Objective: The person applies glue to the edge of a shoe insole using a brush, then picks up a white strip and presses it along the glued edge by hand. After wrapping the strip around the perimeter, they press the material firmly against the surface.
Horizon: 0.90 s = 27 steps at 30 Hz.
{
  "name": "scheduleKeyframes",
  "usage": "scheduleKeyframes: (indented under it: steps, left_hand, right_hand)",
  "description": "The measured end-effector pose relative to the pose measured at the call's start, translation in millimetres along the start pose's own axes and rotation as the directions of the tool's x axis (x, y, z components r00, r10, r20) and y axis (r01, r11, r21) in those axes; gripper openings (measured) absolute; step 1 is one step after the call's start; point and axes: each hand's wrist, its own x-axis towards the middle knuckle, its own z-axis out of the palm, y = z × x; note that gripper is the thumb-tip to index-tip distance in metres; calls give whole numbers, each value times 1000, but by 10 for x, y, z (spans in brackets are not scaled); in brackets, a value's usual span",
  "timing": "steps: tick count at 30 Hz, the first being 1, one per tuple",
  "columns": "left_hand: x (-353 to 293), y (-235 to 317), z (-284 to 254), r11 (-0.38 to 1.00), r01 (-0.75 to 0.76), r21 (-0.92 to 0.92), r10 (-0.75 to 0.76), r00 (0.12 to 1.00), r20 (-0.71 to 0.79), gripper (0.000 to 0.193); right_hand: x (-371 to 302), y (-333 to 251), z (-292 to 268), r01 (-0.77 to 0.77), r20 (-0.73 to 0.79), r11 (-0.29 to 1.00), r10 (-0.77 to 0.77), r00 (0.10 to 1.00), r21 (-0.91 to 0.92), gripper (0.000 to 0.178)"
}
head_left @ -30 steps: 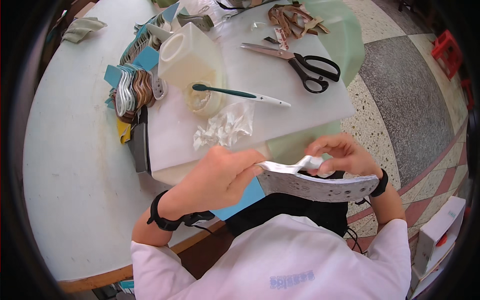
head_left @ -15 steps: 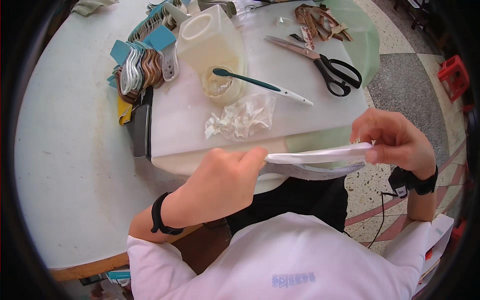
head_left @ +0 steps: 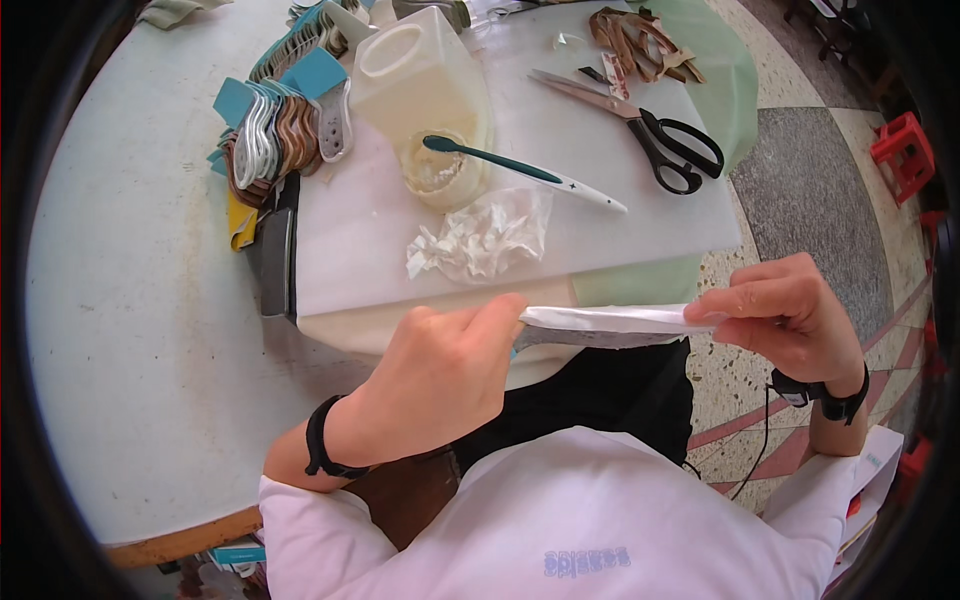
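Stretched between my two hands, in front of the board's near edge, is a long white strip with a speckled grey side (head_left: 610, 325); it looks like a cut piece of shoe material. My left hand (head_left: 445, 370) is closed on its left end, thumb and forefinger pinching it. At the other end my right hand (head_left: 785, 310) pinches the white edge between thumb and fingers. Beyond them, a toothbrush (head_left: 530, 172) with a dark green head lies across an open glue cup (head_left: 440, 170) below a translucent plastic bottle (head_left: 420, 65). Crumpled white scraps (head_left: 480, 240) lie nearby.
Black-handled scissors (head_left: 655, 135) rest on the white board (head_left: 600, 235), near brown scraps (head_left: 640, 45). Stacked curved pieces (head_left: 275, 135) with blue tabs stand at the left, above a dark grey box (head_left: 278, 265). A red stool (head_left: 905, 155) stands on the floor at right.
My right hand has shifted left along the strip and now pinches its edge more closely. The strip's grey side has turned. My left hand has barely moved.
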Motion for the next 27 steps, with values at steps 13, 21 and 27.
scheduleKeyframes:
  steps: [13,21,27]
  left_hand:
    - [34,10,-7,998,55,-43,-54,998,36,30]
    - [60,-21,2,996,86,-22,-83,991,109,32]
    - [54,-88,84,997,17,-78,-17,1000,4,46]
  right_hand:
    - [-4,37,98,14,-24,968,-20,1000,-249,23]
    - [16,66,91,43,-19,961,-50,999,-272,24]
    - [42,149,122,88,-27,945,-102,994,-314,24]
